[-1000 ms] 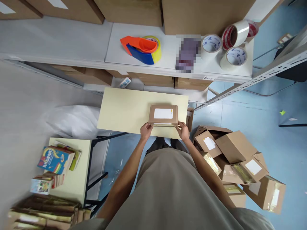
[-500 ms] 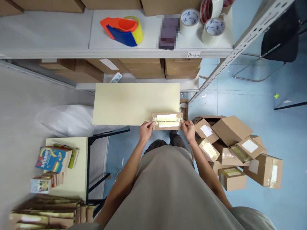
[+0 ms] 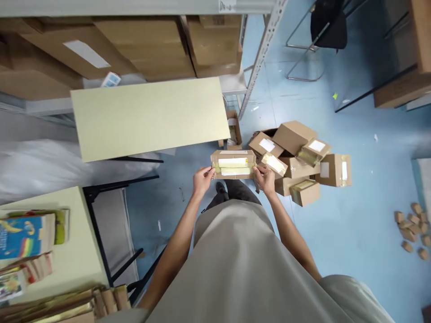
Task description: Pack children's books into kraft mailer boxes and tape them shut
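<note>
Holding a taped carton [image 3: 233,164] — left grip [image 3: 202,180], right grip [image 3: 266,179] at opposite ends

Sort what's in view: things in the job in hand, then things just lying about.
In the job:
- taped cardboard box, held at its ends by the left hand and right hand
- probably the pile of boxes on the floor, some similarly taped

Seemingly just lying about:
- books on the side table
- black chair
- green scrap on the floor
</note>
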{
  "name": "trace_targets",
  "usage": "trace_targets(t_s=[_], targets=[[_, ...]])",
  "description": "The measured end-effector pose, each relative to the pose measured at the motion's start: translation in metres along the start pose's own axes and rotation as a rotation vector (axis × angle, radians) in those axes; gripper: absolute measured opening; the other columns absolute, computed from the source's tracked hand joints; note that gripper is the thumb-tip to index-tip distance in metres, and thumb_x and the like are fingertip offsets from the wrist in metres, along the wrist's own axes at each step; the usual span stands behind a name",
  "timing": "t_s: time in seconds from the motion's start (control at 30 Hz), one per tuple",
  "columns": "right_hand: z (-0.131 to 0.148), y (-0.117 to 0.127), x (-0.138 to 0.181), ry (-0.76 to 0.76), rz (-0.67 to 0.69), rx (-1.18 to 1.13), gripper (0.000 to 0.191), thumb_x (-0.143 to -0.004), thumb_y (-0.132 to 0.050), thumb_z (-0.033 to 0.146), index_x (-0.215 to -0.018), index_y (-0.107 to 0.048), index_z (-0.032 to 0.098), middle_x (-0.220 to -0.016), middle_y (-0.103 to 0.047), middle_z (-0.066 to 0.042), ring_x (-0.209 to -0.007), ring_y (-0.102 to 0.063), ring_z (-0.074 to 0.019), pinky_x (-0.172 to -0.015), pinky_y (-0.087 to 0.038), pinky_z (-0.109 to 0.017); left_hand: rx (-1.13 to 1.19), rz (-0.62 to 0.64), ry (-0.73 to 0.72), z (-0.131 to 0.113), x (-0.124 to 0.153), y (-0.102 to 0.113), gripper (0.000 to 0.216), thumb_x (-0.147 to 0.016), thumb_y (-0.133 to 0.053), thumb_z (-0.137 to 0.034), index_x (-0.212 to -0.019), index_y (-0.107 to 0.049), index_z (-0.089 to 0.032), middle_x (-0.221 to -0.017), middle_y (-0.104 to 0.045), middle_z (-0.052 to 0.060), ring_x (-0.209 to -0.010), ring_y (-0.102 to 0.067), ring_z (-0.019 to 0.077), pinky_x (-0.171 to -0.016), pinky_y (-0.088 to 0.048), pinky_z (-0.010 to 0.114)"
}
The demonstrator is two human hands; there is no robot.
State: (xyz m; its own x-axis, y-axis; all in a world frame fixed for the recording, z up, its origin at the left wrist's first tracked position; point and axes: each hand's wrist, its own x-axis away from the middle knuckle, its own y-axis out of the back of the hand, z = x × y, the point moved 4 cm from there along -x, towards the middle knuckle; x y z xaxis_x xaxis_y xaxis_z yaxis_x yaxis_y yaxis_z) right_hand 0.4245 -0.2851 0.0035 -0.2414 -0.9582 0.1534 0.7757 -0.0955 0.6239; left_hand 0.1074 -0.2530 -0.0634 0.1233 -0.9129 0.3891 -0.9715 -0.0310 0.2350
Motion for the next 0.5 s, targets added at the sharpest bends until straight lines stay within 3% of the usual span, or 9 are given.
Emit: trace_targets(t_s=[0.17,0.33,0.5], targets=[[-0.032,0.034,0.052,-0.08,-0.038,0.021,0.066,-0.104,-0.053,0.073,-0.106,-0.088,0.017,-0.083,-0.06,-0.004,-0.077,-0.058,-0.0224,-0.079,-0.052,-0.036,-0.047,0.106,-0.034,-0.001,0.043,-0.03,0.033,-0.09,-0.077,-0.047,-0.101,-0.086,-0.017,-0.091,-0.076,0.005,-0.068,-0.07,0.0156,-0.067,-0.06,0.028],[-0.066,0.071,0.074,-0.126,-0.054,-0.025,0.067,-0.103,-0.053,0.075,-0.096,-0.086,0.018,-0.08,-0.061,-0.004,-0.078,-0.06,-0.0232,-0.078,-0.052,-0.035,-0.131,0.15,-0.067,-0.013,0.072,-0.066,0.031,-0.093,-0.074,-0.043,-0.106,-0.086,-0.017,-0.092,-0.077,0.005,-0.068,-0.071,0.0159,-0.07,-0.061,0.029],[-0.125,0.13,0.085,-0.192,-0.066,-0.048,0.066,-0.101,-0.056,0.076,-0.106,-0.087,0.018,-0.082,-0.069,-0.006,-0.079,-0.065,-0.0249,-0.078,-0.053,-0.036,-0.238,0.251,-0.022,-0.022,0.092,-0.142,0.028,-0.094,-0.074,-0.043,-0.104,-0.086,-0.019,-0.097,-0.081,0.007,-0.072,-0.075,0.0201,-0.071,-0.062,0.031]])
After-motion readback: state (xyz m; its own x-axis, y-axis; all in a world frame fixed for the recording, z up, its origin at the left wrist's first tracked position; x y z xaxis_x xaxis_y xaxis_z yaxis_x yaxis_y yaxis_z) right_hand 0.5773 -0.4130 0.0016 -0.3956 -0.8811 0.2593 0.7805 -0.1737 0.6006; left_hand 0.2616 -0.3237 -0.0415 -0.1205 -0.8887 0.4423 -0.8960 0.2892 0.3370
